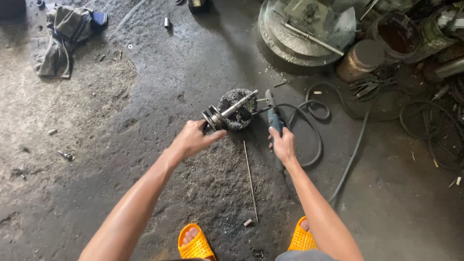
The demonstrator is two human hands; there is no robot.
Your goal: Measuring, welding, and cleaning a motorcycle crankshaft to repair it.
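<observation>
Left hand [193,138] clamped on flanged steel shaft [227,110] — heavy, rigid, probably greasy; grip at flange. Right hand [282,145] clamped on corded grinder [274,116].

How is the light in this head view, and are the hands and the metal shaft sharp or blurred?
Head view: soft, even daylight, brighter on the floor at left, darker in the cluttered top right corner; no strong glare. The left hand, right hand and metal shaft look fairly sharp; the wide lens bends the edges, and the arms look stretched.
</observation>
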